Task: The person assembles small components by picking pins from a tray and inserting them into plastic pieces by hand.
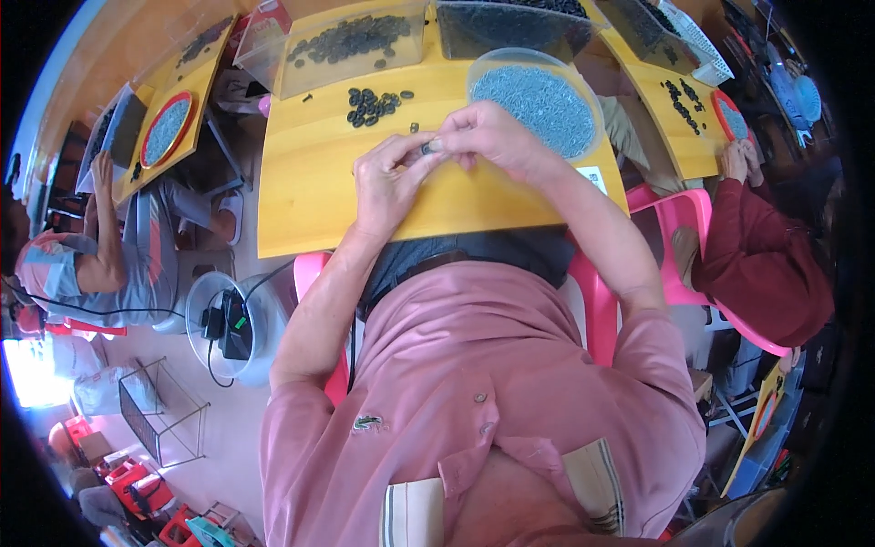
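Observation:
My left hand and my right hand meet above the near part of the yellow table. Between the left thumb and fingers is a small black round part, mostly covered. My right fingers pinch right against it; what they hold is too small to make out. Just beyond the hands lies a single small dark part. Farther left a loose pile of black ring-like parts rests on the table. A round clear tub full of small grey metal screws stands beyond my right hand.
Along the far edge stand a clear bin of dark round parts and a second bin of black parts. Co-workers sit at yellow tables on the left and right. A clear bucket with black adapters stands at the lower left.

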`<control>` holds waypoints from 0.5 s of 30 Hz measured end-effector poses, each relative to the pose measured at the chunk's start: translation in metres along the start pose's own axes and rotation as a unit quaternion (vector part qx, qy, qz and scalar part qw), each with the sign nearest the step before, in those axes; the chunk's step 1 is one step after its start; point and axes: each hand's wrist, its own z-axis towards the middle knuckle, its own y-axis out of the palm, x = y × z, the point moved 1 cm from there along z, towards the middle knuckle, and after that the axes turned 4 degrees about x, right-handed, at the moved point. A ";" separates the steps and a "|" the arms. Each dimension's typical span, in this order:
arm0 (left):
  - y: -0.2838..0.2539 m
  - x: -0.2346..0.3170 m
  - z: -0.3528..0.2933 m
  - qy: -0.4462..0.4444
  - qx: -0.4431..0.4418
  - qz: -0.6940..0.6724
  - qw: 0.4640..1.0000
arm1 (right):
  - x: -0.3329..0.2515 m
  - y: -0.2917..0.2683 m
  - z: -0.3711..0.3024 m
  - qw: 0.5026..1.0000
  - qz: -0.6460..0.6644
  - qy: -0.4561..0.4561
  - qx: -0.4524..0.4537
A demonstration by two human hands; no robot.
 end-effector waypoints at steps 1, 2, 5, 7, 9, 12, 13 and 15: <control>0.000 0.001 0.002 -0.011 0.008 -0.001 1.000 | 0.001 -0.001 0.001 1.000 0.006 -0.001 0.005; -0.001 0.003 0.004 0.004 0.005 0.034 0.999 | 0.001 -0.001 0.000 1.000 0.000 -0.006 0.008; -0.004 0.007 0.004 0.036 0.005 0.041 0.998 | -0.001 0.001 0.000 1.000 0.002 -0.008 0.010; -0.003 0.002 0.003 0.045 0.012 0.033 0.998 | -0.002 0.002 -0.001 1.000 -0.002 0.004 0.011; -0.001 -0.001 0.003 0.017 0.000 0.006 1.000 | 0.000 -0.001 0.000 1.000 -0.012 0.003 0.007; -0.005 -0.003 0.005 -0.012 -0.020 -0.047 0.999 | -0.005 -0.009 0.002 0.998 -0.065 -0.002 0.008; -0.007 -0.002 0.006 -0.024 -0.028 -0.079 0.996 | -0.009 -0.014 0.000 0.996 -0.094 0.008 -0.004; -0.011 -0.006 0.010 -0.031 -0.022 -0.100 0.994 | -0.022 -0.019 0.003 0.992 -0.126 0.016 -0.017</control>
